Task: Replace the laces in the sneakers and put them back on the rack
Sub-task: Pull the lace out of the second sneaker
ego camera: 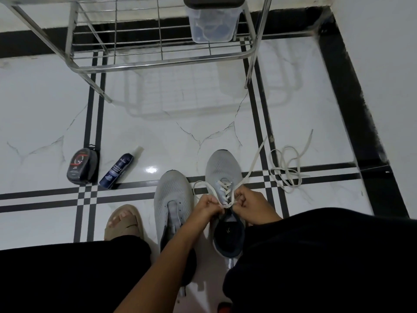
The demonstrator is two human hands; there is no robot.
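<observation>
Two grey mesh sneakers stand side by side on the white tiled floor. The right sneaker (222, 170) carries a white lace (225, 188) criss-crossed through its eyelets. My left hand (206, 207) pinches one lace end at the top eyelets, with a loop trailing to its left. My right hand (252, 205) grips the other end, which runs up and away to the right. The left sneaker (172, 195) has no lace in it. A second loose white lace (287, 166) lies tangled on the floor to the right. The metal shoe rack (158, 59) stands farther ahead.
A clear plastic box with a dark lid (213, 21) sits on the rack's shelf. A dark shoe-polish case (82, 164) and a blue spray bottle (118, 169) lie on the floor at left. My sandalled foot (123, 222) and black-clad knees fill the lower view. A white wall rises at right.
</observation>
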